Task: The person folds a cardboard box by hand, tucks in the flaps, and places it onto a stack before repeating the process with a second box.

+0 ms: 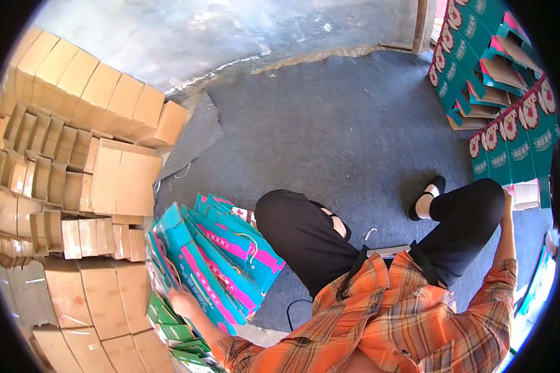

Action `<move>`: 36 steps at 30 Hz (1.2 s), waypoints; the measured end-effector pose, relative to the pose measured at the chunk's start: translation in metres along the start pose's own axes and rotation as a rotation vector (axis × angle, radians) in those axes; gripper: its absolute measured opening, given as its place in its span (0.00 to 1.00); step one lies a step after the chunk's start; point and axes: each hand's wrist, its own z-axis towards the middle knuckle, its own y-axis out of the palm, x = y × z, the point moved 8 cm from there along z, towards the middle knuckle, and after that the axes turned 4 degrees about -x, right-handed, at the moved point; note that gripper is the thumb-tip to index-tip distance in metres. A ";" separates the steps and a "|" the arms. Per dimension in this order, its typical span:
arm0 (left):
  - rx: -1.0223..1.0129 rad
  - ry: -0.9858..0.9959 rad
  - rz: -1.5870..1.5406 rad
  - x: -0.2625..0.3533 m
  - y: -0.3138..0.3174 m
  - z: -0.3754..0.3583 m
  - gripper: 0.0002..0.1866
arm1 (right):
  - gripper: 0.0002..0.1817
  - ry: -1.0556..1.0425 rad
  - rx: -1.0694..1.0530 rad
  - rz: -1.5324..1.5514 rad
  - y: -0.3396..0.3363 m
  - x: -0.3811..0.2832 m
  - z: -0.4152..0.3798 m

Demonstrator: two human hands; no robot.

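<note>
Beside my left knee lies a stack of flat teal and pink cartons (218,255) with thin cord handles. My left hand (185,303) is at the lower left edge of this stack, touching it; its fingertips are too small to make out clearly. On the other side, my right hand (509,198) is beyond my right knee, next to a white and pink box part (524,194) below the standing teal boxes (516,146). My knee and the boxes mostly hide its fingers.
Brown cardboard boxes (127,177) are piled along the left. Green cartons (174,323) lie below the teal stack. More teal boxes with open flaps (473,68) stand at the upper right. A wooden post (420,26) rises by the wall, and dark sheeting (305,118) covers the floor.
</note>
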 end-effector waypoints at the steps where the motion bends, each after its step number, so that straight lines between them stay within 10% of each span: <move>1: 0.032 0.040 0.006 0.008 -0.013 0.001 0.09 | 0.14 -0.008 -0.007 0.008 0.001 0.007 0.012; 15: 0.356 -0.023 0.140 0.069 -0.283 0.035 0.14 | 0.19 0.087 0.252 0.172 -0.042 -0.097 0.048; 26: 0.771 0.286 -0.685 0.140 -0.410 -0.002 0.13 | 0.16 -0.159 0.073 0.367 0.017 -0.264 0.035; 31: 0.441 0.588 -1.730 0.214 -0.387 0.011 0.16 | 0.17 -0.376 -0.148 0.350 0.065 -0.351 0.017; 36: 0.089 0.568 -2.069 0.311 -0.323 0.006 0.20 | 0.34 -0.254 -0.340 0.611 0.100 -0.385 0.012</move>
